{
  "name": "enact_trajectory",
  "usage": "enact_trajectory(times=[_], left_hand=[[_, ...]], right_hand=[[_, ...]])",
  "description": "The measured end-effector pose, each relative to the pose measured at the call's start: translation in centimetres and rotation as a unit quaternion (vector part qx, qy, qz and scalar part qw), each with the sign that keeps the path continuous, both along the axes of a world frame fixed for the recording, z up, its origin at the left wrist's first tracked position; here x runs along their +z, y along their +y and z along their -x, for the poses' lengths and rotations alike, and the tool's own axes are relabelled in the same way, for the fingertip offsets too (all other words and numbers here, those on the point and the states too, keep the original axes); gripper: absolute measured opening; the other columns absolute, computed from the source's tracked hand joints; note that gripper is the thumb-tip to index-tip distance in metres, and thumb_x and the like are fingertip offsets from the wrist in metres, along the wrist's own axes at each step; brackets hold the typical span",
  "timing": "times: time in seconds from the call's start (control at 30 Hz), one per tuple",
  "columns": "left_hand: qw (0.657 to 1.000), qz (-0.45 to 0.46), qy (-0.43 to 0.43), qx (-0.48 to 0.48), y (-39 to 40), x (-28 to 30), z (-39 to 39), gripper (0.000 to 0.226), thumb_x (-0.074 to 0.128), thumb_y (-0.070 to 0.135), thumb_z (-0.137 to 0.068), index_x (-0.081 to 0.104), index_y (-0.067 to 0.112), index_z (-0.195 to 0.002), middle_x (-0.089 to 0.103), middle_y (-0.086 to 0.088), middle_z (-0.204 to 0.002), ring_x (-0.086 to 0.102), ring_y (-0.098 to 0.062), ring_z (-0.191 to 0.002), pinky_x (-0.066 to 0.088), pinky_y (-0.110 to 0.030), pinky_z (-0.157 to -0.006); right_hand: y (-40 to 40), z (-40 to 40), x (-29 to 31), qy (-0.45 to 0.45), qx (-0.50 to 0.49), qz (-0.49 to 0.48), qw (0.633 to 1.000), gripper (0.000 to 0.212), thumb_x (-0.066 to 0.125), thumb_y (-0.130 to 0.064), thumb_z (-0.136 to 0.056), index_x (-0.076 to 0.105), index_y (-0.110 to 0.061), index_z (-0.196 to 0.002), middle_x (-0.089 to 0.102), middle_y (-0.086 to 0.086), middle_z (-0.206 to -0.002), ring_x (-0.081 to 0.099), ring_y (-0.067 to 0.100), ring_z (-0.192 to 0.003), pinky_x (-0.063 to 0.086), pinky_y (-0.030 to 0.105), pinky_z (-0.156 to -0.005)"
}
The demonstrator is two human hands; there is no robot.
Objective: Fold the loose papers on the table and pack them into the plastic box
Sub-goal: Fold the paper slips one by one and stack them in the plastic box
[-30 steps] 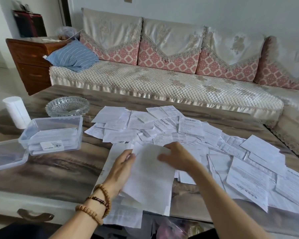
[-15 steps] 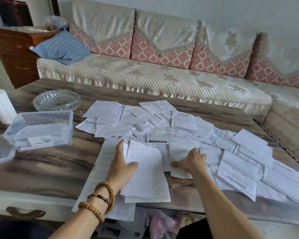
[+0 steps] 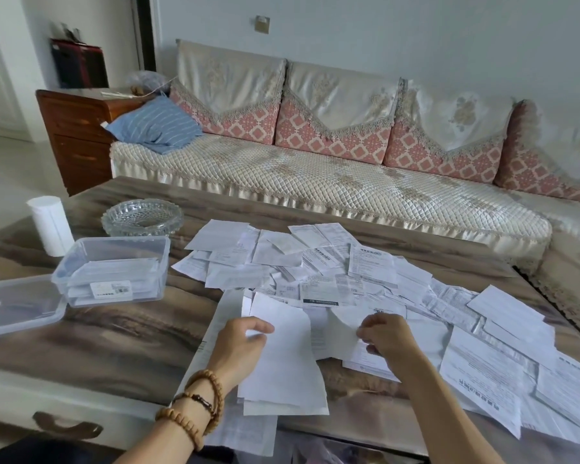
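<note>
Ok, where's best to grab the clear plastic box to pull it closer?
Take the plastic box by its near right rim corner, coming in from the right with the left hand. The lid is off, so fingers can hook over that stiff rim; papers lie low inside.

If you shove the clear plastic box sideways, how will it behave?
The plastic box likely slides readily: the tabletop looks glossy. Probably light, since it holds only a few folded papers. Low and wide, so tipping seems unlikely.
</note>
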State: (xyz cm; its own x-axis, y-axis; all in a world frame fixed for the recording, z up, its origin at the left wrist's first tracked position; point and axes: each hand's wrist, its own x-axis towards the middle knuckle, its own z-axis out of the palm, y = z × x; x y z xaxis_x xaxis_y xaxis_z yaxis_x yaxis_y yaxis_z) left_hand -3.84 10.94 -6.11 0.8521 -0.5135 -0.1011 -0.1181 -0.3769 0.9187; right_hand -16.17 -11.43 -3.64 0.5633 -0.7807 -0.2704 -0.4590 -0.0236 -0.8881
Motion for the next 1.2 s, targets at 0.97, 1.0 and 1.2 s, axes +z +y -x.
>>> enact_trajectory(times=[0.97, 1.0, 1.2], left_hand=[[0.998, 0.026, 0.016, 0.056, -0.2, 0.2, -2.4, 0.026, 0.054, 0.007, -0.089, 0.075, 0.019, -0.079, 0.070, 0.004, -0.089, 0.061, -0.010, -0.079, 0.041, -0.017, -0.057], [0.996, 0.051, 0.033, 0.060, -0.2, 0.5, -2.5, 0.023, 0.057, 0.015, -0.091, 0.076, 0.017, -0.078, 0.071, 0.003, -0.092, 0.063, -0.013, -0.088, 0.044, -0.019, -0.063], [0.991, 0.081, 0.074, -0.075, -0.1, 2.1, -1.5, 0.066, 0.056, 0.078, -0.071, 0.059, 0.013, -0.065, 0.063, -0.007, -0.068, 0.060, -0.027, -0.064, 0.047, -0.036, -0.064]], right_hand=[[0.4, -1.2, 3.3, 0.065, 0.108, 0.229, 0.965, 0.015, 0.062, -0.007, -0.083, 0.066, -0.015, -0.072, 0.061, 0.002, -0.066, 0.053, 0.016, -0.058, 0.044, 0.025, -0.053], [0.9, -0.6, 4.2, 0.025, 0.139, 0.201, 0.969, 0.013, 0.064, -0.007, -0.085, 0.068, -0.016, -0.076, 0.063, 0.003, -0.070, 0.054, 0.015, -0.060, 0.047, 0.025, -0.054], [7.7, -2.1, 3.4, 0.018, 0.328, 0.245, 0.912, 0.007, 0.070, -0.018, -0.085, 0.067, -0.025, -0.084, 0.067, -0.004, -0.077, 0.055, 0.007, -0.063, 0.049, 0.025, -0.066]])
